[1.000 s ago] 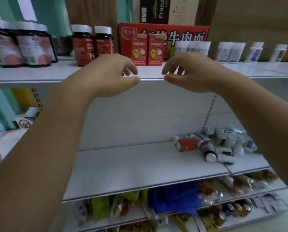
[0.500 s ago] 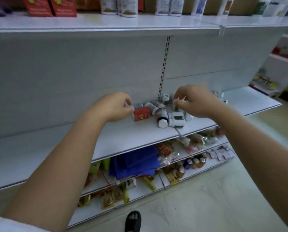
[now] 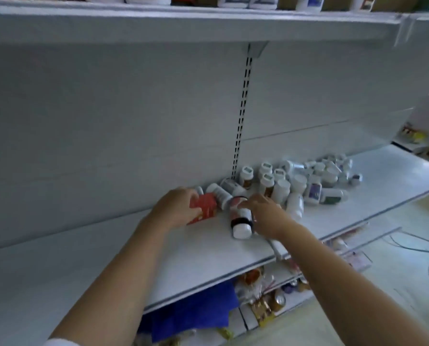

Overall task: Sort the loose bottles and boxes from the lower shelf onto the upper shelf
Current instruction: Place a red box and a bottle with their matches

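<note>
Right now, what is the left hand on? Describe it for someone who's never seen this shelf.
Find the white lower shelf with the pile of white-capped bottles. At the pile's left end lies a red box, held by the left hand. It is the only box among round bottles.

No readable text anywhere. Print on the red box [image 3: 204, 208] is smeared, and labels on the dark-banded bottle [image 3: 241, 217] and the loose bottles [image 3: 313, 191] are blurred. Containers on the upper shelf [image 3: 183, 23] are cropped, with no legible lettering.
</note>
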The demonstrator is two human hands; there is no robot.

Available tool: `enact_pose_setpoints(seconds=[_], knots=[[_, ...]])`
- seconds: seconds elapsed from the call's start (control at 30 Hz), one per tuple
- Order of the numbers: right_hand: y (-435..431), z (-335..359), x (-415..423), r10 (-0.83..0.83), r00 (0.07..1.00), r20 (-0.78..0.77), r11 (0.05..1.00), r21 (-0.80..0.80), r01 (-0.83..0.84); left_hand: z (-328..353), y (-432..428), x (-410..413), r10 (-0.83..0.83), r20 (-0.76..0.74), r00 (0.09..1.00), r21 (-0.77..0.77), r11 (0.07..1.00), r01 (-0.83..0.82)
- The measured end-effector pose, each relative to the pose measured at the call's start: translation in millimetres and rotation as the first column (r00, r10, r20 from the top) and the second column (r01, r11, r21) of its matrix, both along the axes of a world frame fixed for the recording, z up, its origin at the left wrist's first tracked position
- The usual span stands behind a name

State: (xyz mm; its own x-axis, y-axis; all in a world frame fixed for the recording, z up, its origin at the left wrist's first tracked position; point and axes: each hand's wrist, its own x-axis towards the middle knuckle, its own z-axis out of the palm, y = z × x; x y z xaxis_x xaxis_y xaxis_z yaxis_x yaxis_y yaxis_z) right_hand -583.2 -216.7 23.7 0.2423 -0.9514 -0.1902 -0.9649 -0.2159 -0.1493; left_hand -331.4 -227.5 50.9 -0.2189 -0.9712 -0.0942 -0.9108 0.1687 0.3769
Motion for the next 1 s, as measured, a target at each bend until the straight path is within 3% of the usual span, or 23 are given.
enact_pose_setpoints(seconds=[0.13,0.23,0.33,0.4,0.47,0.5,0.53,0.57,0.63,0.67,0.7,0.77,0.87,0.93,1.0], knots=[[-32.8,-28.1,-3.1,0.283,0.925,-0.255,0.952,-0.047,-0.304,-44.7,-34.2,-14.3,-0.021,0.033,0.999,0.033,0.999,0.02],[-52.5,-38.1,-2.3,0.407,0.865,-0.292,0.899,-0.037,-0.436,-73.8,-54.1,-21.7,0.001,0.124,0.992,0.029,1.0,-0.005],[-67.5,-49.0,0.0,0.516,0.825,-0.228,0.832,-0.096,-0.547,-90.8,-63.8,-30.6,0.066,0.193,0.979,-0.056,0.997,-0.056],[-72.4,-51.3,-3.5,0.494,0.868,-0.051,0.854,-0.157,-0.495,-96.4,-70.0,-35.0,0.11,0.15,0.983,-0.069,0.993,-0.1],[-72.9,-50.5,-7.3,0.338,0.88,0.334,0.94,-0.174,-0.295,-94.2,-70.6,-35.9,0.147,0.03,0.989,-0.027,0.989,-0.147],[-70.8,-48.1,-6.2,0.197,0.797,0.571,0.98,-0.112,-0.162,-90.7,-68.5,-35.1,0.174,-0.082,0.981,-0.006,0.985,-0.175],[-68.1,-45.7,-4.5,0.051,0.626,0.778,0.998,-0.026,-0.049,-83.5,-63.3,-35.8,0.202,-0.23,0.952,0.015,0.979,-0.204],[-65.5,-42.3,-1.9,-0.075,0.392,0.917,0.997,0.07,0.027,-75.3,-56.8,-36.5,0.243,-0.4,0.884,0.065,0.969,-0.237],[-61.1,-30.0,3.1,-0.294,-0.086,0.952,0.954,0.297,0.026,-51.5,-38.5,-40.5,0.385,-0.71,0.59,0.273,0.922,-0.274],[-58.6,-22.1,3.7,-0.397,-0.234,0.888,0.916,0.401,-0.033,-41.5,-30.3,-43.5,0.437,-0.807,0.398,0.382,0.9,-0.211],[-53.8,-10.7,3.5,-0.474,-0.314,0.822,0.878,0.47,-0.094,-30.3,-21.5,-46.6,0.455,-0.858,0.238,0.438,0.891,-0.123],[-44.0,12.1,1.7,-0.528,-0.33,0.783,0.848,0.511,-0.143,-8.4,-3.6,-53.4,0.444,-0.896,-0.006,0.444,0.896,0.02],[-23.0,44.4,-2.5,-0.547,-0.289,0.786,0.837,0.515,-0.184,22.6,21.7,-67.6,0.43,-0.86,-0.274,0.408,0.903,0.136],[-4.3,69.3,-6.1,-0.557,-0.217,0.802,0.825,0.502,-0.262,44.6,42.4,-81.6,0.472,-0.818,-0.328,0.448,0.881,0.149],[14.4,91.3,-10.4,-0.53,-0.139,0.836,0.823,0.469,-0.32,63.0,62.3,-96.3,0.458,-0.855,-0.243,0.46,0.886,0.05]])
